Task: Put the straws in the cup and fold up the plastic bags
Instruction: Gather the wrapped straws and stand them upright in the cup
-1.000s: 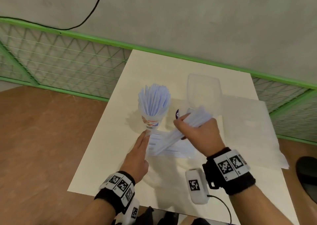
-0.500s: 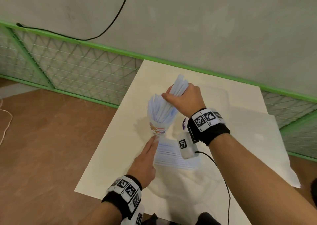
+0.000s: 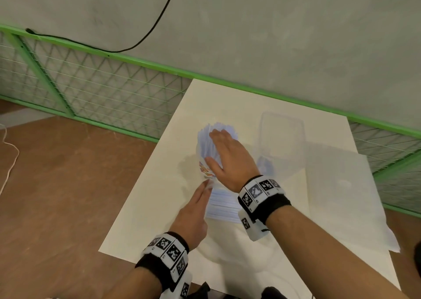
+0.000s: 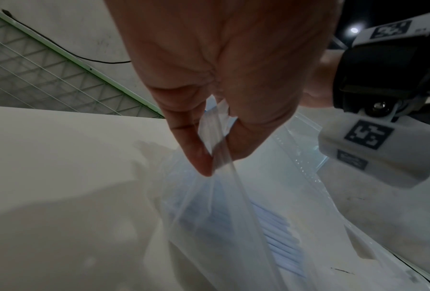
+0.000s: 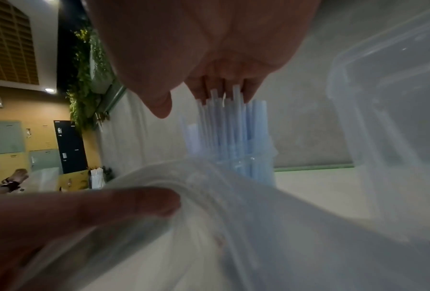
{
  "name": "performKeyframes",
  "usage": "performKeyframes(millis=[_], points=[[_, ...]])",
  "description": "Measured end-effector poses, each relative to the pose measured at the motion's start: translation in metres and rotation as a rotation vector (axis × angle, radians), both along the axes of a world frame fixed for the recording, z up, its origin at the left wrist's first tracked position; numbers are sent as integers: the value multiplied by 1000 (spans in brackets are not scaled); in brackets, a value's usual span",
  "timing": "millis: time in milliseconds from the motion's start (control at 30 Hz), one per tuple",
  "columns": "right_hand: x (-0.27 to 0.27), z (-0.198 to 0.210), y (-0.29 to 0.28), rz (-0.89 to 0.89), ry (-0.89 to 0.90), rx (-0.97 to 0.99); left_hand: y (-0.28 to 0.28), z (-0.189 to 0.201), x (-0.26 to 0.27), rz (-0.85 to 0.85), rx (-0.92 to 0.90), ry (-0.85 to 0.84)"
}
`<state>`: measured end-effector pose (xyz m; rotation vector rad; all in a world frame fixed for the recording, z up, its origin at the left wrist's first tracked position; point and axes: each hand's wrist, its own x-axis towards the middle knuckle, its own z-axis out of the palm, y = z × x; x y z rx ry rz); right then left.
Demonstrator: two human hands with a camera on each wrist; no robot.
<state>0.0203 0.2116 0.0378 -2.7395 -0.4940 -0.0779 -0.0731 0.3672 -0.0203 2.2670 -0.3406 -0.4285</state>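
A printed paper cup [image 3: 205, 169] stands on the white table [image 3: 145, 207], full of pale blue straws [image 3: 206, 141]. My right hand [image 3: 216, 148] lies flat over their tops, fingers straight. In the right wrist view its fingertips [image 5: 221, 90] touch the upright straws [image 5: 231, 133]. My left hand [image 3: 207, 185] pinches the mouth of a clear plastic bag [image 3: 227, 248] just in front of the cup. In the left wrist view, thumb and finger [image 4: 201, 163] pinch the bag [image 4: 223, 216]. More straws [image 3: 222, 207] lie inside it.
A clear plastic container [image 3: 282, 134] stands behind and right of the cup. A second flat plastic bag [image 3: 341, 196] lies on the table's right side and overhangs the edge. A green mesh fence [image 3: 91, 88] runs behind the table.
My right hand lifted a bundle of straws from the bag, carried it to the cup, let go and now lies flat on the tops. The left hand stayed at the bag.
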Motion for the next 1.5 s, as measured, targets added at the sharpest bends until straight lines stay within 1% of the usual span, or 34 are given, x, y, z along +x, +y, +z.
performKeyframes(millis=[33,100,167,267,300,333,433,467,500,600,633,667,700,767,833,867,900,967,1033,1100,1167,1233,1300,1500], points=[[0,-1,-2,-5,-33,11,0,0,0,1,3,1],[0,1,-5,-70,-115,61,1,-1,0,2,-1,5],[0,0,-7,-109,-122,60,2,-1,-1,2,5,12],[0,-10,-5,-36,-13,-139,2,0,0,3,17,25],[1,-12,-4,-24,4,-168,2,0,0,2,17,29],[3,-11,-4,-27,-2,-154,2,0,0,0,16,30],[12,1,3,-61,-116,4,2,-1,0,-7,16,31],[15,4,6,-54,-137,24,2,-1,0,-10,17,33],[18,5,10,-34,-141,0,2,-2,0,-13,19,32],[21,0,17,47,-60,-216,3,-2,0,-17,36,23],[22,-1,17,52,-35,-254,3,-2,0,-17,39,23],[23,2,17,47,-29,-251,4,-2,0,-16,39,26],[22,8,17,35,-42,-214,5,-2,0,-15,41,28],[15,25,16,15,-128,-103,6,-2,-1,-13,49,31],[-5,40,14,44,-205,59,6,-4,-1,-9,44,33],[-20,42,11,77,-202,133,6,-5,-1,-9,40,34],[-38,41,10,104,-148,172,6,-7,-1,-6,33,36],[-77,29,9,125,39,151,6,-10,0,-8,3,38],[-105,0,6,112,266,11,6,-15,0,-35,-21,20],[-118,-36,-1,66,423,-152,2,-18,1,-70,-37,12],[-120,-66,-10,5,451,-281,-2,-18,1,-88,-38,-2],[-120,-86,-16,-80,442,-320,-5,-16,-1,-98,-44,-7],[-121,-98,-19,-138,438,-332,-6,-14,-2,-95,-41,-7],[-121,-121,-15,-204,397,-389,-1,-12,-2,-95,-35,-25]])
